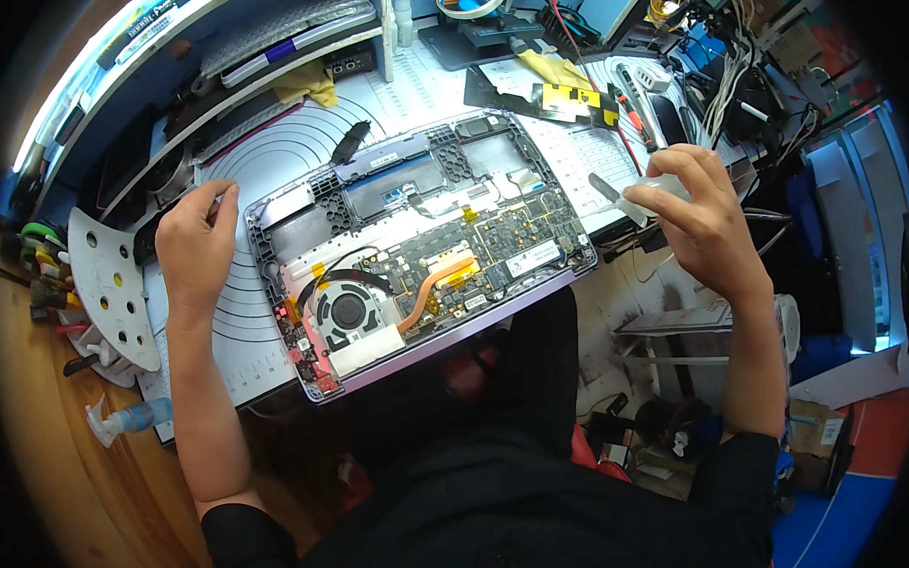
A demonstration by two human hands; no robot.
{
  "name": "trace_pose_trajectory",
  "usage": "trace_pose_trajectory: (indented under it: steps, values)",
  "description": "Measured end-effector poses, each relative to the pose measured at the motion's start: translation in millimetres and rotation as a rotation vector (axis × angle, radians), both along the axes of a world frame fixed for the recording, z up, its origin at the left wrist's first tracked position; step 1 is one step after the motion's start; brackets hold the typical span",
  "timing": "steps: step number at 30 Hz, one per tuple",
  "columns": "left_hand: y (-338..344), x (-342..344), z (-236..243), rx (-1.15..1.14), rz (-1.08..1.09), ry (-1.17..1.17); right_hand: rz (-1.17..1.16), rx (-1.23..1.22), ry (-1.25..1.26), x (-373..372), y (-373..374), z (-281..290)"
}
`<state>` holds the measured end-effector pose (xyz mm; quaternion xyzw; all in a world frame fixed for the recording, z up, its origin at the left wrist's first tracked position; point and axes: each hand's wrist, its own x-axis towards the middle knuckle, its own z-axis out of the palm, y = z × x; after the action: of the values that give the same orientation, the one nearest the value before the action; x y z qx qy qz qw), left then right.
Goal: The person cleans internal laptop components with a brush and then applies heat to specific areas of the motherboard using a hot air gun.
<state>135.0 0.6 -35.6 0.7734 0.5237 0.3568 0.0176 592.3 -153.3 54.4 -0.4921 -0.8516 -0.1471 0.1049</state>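
An opened laptop base [423, 247] lies tilted near the table's front edge, its inside facing up. Its round black fan [349, 309], a copper heat pipe [425, 297] and the dark circuit board [513, 227] show. Left of the laptop, my left hand [198, 243] hovers with fingers curled in; nothing shows between them. Off the laptop's right side, my right hand [700, 210] pinches a thin, partly clear strip [661, 185]. A small dark grey piece [604, 187] shows at or just beside the strip's end; whether they are joined I cannot tell.
Behind the laptop lie a small black part [350, 142] and a black sheet with yellow patches [538, 99]. A shelf [297, 64] overhangs the back left. At left are a white holed tool holder [111, 286] and a spray bottle [129, 418]. Cables [732, 64] crowd the back right.
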Motion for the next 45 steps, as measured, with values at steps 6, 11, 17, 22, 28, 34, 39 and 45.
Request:
trace_pose_trajectory:
  steps: [6, 11, 17, 22, 28, 34, 39, 45]
  values:
    - [2, -2, -4, -0.003, 0.012, -0.003, 0.001, 0.028, -0.024, -3, 0, 5]
    - [1, -2, -2, -0.010, 0.008, 0.016, -0.012, 0.038, -0.033, 0, 1, 7]
    - [0, -1, -2, 0.005, 0.000, 0.021, 0.002, -0.011, 0.001, -6, 5, 8]
    - [2, -1, -5, -0.010, -0.002, 0.026, 0.071, 0.048, 0.005, -21, 21, 9]
    - [3, -4, -5, -0.005, -0.009, 0.034, 0.155, -0.013, 0.022, -31, 36, 13]
    - [4, -3, -8, 0.021, -0.015, 0.031, 0.161, -0.025, 0.013, -33, 36, 12]
    - [2, -2, -4, -0.004, 0.011, 0.025, 0.146, -0.009, 0.025, -38, 40, 16]
    - [3, -4, -6, 0.006, 0.013, 0.019, 0.179, -0.028, 0.030, -56, 43, 16]
